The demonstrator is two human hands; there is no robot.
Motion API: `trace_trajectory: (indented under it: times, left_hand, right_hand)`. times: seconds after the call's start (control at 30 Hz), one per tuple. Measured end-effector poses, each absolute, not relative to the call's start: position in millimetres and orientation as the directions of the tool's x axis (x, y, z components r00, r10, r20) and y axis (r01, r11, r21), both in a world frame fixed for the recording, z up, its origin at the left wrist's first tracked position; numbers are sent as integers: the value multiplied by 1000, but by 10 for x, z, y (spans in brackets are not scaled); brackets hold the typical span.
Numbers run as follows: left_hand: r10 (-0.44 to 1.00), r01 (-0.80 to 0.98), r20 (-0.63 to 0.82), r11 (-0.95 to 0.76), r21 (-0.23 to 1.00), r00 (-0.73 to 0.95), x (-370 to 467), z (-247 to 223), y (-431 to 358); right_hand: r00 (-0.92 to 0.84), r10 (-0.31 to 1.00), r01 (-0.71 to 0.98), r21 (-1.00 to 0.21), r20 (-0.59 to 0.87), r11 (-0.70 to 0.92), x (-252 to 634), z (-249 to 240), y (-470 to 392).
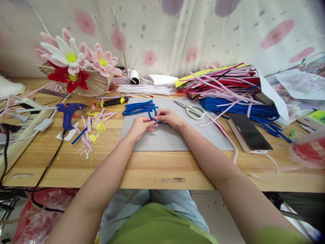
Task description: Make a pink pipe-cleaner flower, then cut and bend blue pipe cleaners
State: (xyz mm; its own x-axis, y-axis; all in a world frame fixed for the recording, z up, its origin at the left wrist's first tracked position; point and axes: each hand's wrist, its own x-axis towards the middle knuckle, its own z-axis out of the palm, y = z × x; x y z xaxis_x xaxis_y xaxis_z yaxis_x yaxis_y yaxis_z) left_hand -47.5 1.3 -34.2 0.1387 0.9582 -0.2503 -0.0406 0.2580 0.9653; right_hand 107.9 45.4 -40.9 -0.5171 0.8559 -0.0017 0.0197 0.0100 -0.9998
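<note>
A blue pipe cleaner [149,112], bent into a loop, is held up between my two hands over the grey cutting mat [172,142]. My left hand [142,126] pinches it from the left, thumb and fingertips together. From the right, my right hand [168,117] grips it with closed fingers, which partly hide where the ends meet. Just behind my hands lies a small pile of cut blue pipe cleaners [135,107]. Scissors [193,111] with pale handles rest on the mat to the right of my right hand.
At left stand a blue glue gun [68,113], pipe-cleaner scraps [87,130] and fuzzy flowers [72,59] on a fan. A black-and-yellow cutter [114,101] lies behind the mat. Bundles of pink [223,83] and blue pipe cleaners [238,107] and a phone [250,131] occupy the right.
</note>
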Motion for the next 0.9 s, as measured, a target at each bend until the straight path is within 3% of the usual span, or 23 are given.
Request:
trace_trajectory:
  times: [0.2, 0.43, 0.67, 0.9]
  left_hand:
    - [954, 30, -262, 260, 965, 150, -449, -363, 20]
    - [934, 94, -295, 281, 955, 204, -433, -406, 28]
    - [973, 37, -164, 160, 986, 163, -368, -328, 16]
    - [972, 16, -161, 161, 987, 171, -348, -327, -1]
  right_hand:
    - [-508, 861, -53, -998, 12, -17, 1089, -394, 445]
    - [-480, 874, -205, -960, -73, -192, 1129, -358, 429]
    - [-345, 929, -376, -887, -134, -268, 1155, -379, 478]
    - [-432, 892, -446, -828, -133, -340, 1220, -426, 501]
